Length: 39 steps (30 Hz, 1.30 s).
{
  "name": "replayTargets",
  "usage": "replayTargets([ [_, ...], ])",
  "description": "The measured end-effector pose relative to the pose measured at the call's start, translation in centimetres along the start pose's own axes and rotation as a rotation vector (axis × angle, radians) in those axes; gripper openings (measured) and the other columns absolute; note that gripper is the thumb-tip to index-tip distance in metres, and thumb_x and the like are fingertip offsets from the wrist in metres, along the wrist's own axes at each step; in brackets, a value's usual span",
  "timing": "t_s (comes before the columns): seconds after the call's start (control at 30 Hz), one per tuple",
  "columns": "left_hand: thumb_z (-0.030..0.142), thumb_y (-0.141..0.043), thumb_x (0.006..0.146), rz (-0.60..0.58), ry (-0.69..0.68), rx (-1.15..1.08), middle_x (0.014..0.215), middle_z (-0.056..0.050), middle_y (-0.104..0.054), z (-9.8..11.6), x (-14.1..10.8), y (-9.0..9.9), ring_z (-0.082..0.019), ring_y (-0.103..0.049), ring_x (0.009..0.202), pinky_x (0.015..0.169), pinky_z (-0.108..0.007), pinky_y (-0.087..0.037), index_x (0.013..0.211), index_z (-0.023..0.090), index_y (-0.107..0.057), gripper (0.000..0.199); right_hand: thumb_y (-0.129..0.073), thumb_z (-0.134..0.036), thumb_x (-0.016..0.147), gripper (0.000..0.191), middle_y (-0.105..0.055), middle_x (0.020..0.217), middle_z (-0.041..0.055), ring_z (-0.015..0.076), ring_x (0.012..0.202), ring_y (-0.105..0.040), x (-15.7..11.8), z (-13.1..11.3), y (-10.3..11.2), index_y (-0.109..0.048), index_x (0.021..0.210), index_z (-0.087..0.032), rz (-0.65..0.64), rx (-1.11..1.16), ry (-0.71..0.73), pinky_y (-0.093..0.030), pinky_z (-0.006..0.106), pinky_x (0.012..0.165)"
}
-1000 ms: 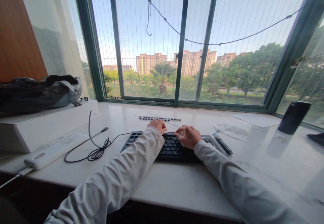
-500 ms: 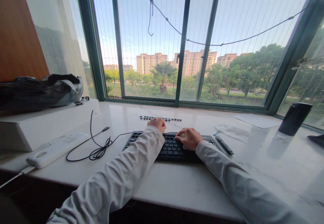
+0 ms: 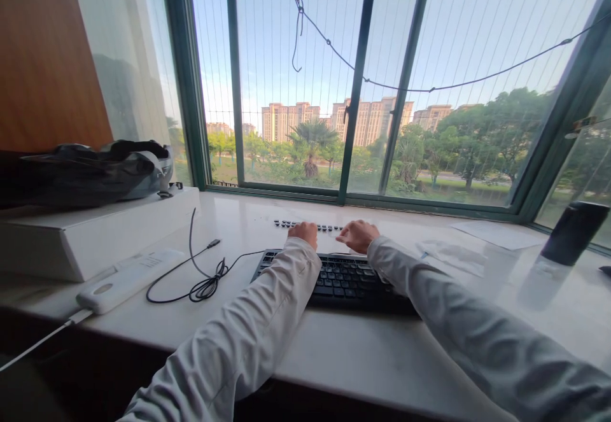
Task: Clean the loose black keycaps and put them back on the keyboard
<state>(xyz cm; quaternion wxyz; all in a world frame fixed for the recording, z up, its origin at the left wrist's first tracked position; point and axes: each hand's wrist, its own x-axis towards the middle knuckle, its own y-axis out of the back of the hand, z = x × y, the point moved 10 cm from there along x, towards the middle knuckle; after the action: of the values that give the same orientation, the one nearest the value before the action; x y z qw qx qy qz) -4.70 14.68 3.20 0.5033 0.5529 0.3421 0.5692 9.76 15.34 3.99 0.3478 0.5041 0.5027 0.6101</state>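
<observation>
A black keyboard [image 3: 338, 279] lies on the pale marble sill, partly under my forearms. Behind it several small black keycaps [image 3: 285, 224] stand in rows near the window. Over the back edge of the keyboard is my left hand [image 3: 303, 233], its fingers curled and mostly hidden behind its back. My right hand [image 3: 358, 236] is behind the keyboard at the right end of the keycap rows, fingers pinched together; whatever is between the fingertips is too small to make out.
A coiled black cable [image 3: 205, 287] and a white power strip [image 3: 128, 279] lie to the left, by a white box [image 3: 143, 234] bearing a dark bag [image 3: 90, 174]. At right are a black cylinder [image 3: 575, 232], paper [image 3: 499, 234] and clear plastic [image 3: 451, 253].
My right hand has moved from over the keyboard's keys to the keycap rows behind it. My left hand stays near the keyboard's back edge. The view has shifted slightly.
</observation>
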Motion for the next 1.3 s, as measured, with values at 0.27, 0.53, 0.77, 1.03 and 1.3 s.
replayTargets([
  [0.27,0.026,-0.058,0.076,0.017,-0.030,0.014,0.097,-0.012,-0.068,0.5,0.0,0.2,-0.027,-0.063,0.095,0.079,-0.037,-0.049,0.090,0.022,-0.069,0.019,-0.060,-0.035,0.078,0.024,-0.069,0.100,0.0116,0.0246,0.093,-0.063,7.1,-1.7,-3.3,-0.071,0.095,-0.023,0.019,-0.249,0.056,-0.042,0.032,0.077],
  [0.53,0.027,-0.056,0.077,0.064,-0.059,0.023,0.096,-0.010,-0.068,1.1,-0.2,0.6,-0.025,-0.063,0.092,0.078,-0.036,-0.050,0.090,0.023,-0.069,0.019,-0.050,-0.018,0.082,0.024,-0.069,0.095,0.0180,0.0267,0.093,-0.064,8.4,-2.7,-5.7,-0.071,0.093,-0.014,0.030,-0.354,0.134,-0.044,0.035,0.077],
  [0.77,0.028,-0.055,0.078,0.103,-0.053,0.001,0.095,-0.010,-0.068,1.1,-0.4,1.0,-0.026,-0.063,0.092,0.077,-0.037,-0.050,0.089,0.023,-0.069,0.019,-0.051,-0.023,0.083,0.024,-0.068,0.096,0.0192,0.0286,0.093,-0.064,8.3,-3.0,-5.8,-0.071,0.092,-0.013,0.051,-0.386,0.166,-0.044,0.037,0.078],
  [1.03,0.026,-0.054,0.077,0.122,-0.062,-0.017,0.093,-0.010,-0.069,1.3,-0.7,1.6,-0.026,-0.064,0.089,0.074,-0.036,-0.050,0.086,0.022,-0.069,0.018,-0.051,-0.016,0.081,0.022,-0.069,0.094,0.0185,0.0278,0.095,-0.063,8.3,-2.5,-5.9,-0.071,0.091,-0.014,0.047,-0.352,0.140,-0.043,0.036,0.079],
  [1.3,0.026,-0.054,0.076,0.148,-0.065,-0.021,0.092,-0.010,-0.069,1.2,-0.5,1.9,-0.027,-0.064,0.088,0.074,-0.038,-0.051,0.085,0.022,-0.069,0.018,-0.047,-0.038,0.086,0.030,-0.068,0.097,0.0141,0.0263,0.093,-0.063,8.5,0.0,-4.8,-0.070,0.096,-0.021,0.080,-0.244,0.000,-0.043,0.036,0.077],
])
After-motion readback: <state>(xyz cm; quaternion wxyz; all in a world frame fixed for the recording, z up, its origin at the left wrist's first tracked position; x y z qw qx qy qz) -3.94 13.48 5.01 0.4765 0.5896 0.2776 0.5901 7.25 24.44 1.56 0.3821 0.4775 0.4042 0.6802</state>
